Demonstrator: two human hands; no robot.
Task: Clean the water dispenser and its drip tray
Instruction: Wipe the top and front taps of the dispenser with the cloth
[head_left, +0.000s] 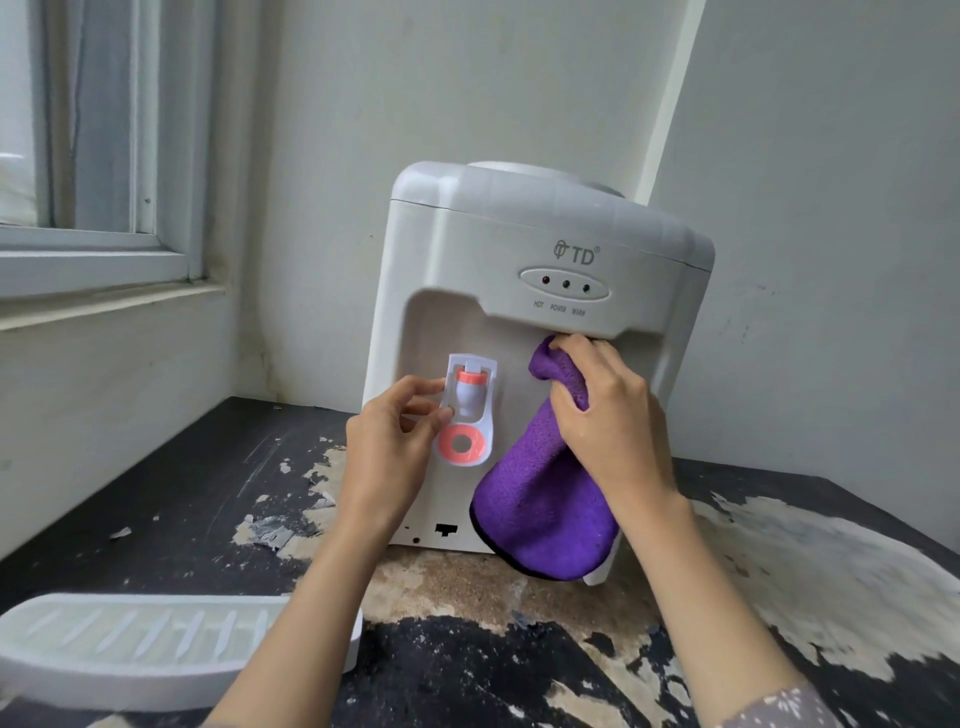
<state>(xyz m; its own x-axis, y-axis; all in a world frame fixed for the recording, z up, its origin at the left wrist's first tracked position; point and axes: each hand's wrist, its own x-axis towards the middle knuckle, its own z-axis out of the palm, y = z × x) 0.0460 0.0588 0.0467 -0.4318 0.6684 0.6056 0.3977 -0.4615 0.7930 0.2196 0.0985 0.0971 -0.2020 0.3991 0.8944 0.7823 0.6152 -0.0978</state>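
A: Up in the tap recess of the white plastic countertop water dispenser (524, 291): right hand (602, 410) grips bunched purple microfibre cloth (545, 499), wiping under the panel. Mid-step.

B: Left?

A: Left hand (387, 447) pinches white-and-pink tap lever (470, 410), probably steadying it. Next: that tap, then white slotted drip tray (156, 644), detached, front-left on the table.

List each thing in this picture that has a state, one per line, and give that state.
Water dispenser: upright, drip tray removed.
Tap: pinched by left hand.
Purple cloth: gripped by right hand, pressed into recess.
Drip tray: detached, lying on the table.
Window: closed.
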